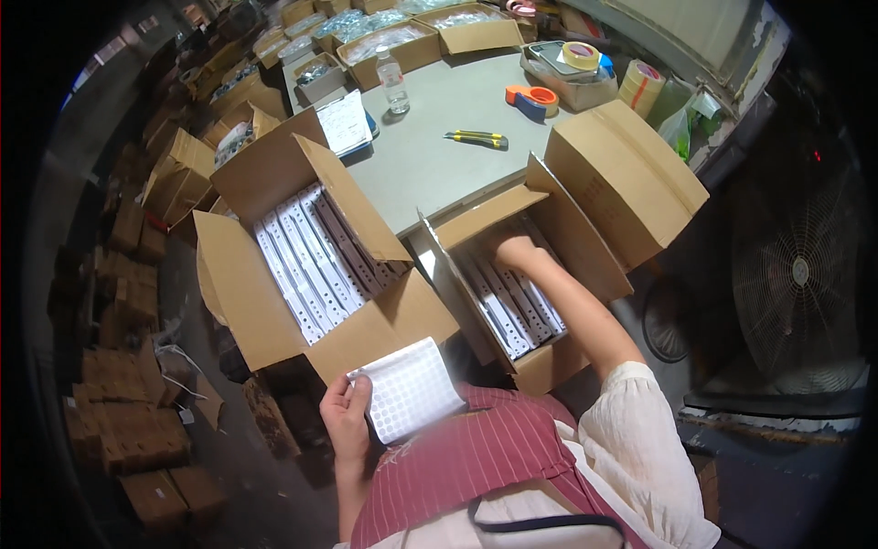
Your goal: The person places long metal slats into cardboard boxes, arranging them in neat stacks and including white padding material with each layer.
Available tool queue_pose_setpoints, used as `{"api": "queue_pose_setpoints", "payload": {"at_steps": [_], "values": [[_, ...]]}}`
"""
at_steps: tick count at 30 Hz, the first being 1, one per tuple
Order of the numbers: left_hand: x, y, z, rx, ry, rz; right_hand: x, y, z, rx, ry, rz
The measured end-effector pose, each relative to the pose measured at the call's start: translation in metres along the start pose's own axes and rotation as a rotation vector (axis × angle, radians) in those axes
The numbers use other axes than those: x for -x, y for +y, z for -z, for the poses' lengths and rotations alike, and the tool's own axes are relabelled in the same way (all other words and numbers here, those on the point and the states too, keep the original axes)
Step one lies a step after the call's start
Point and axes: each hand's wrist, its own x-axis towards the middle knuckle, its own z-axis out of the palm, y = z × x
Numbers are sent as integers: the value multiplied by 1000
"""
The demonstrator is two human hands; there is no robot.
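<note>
Between thumb and fingers, my left hand (347,416) holds a white sheet of small round stickers (410,392) in front of my red apron. My right hand (515,250) reaches down into the right open carton (578,231); its fingers are hidden inside. Beneath that hand, a row of flat white packs with dark dots along their edges (510,316) fills the carton. To the left stands another open carton (240,293) with its flaps spread. Similar white packs (297,265) stand upright in it, side by side.
Behind the cartons, a grey table (425,165) carries a utility knife (477,139), a water bottle (391,84), a tape dispenser (532,102) and a clipboard with papers (345,125). A carton (631,174) stands right of the open one. A large fan (797,265) is at far right; stacked cartons (137,421) stand left.
</note>
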Motion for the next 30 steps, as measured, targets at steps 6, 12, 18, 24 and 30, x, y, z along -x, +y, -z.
{"api": "queue_pose_setpoints", "payload": {"at_steps": [6,12,18,24,30], "values": [[-6,-2,8,-3,-57,34,3,38,-6,-209,-235,-142],[-8,4,-12,-14,-114,61,-9,46,-52,-71,-290,4],[-3,11,-21,-38,-68,129,-3,33,-35,49,158,124],[-5,2,-6,-121,-34,78,15,65,-42,-217,-69,-251],[-5,16,1,-64,-71,23,52,16,-2,-550,138,-108]]}}
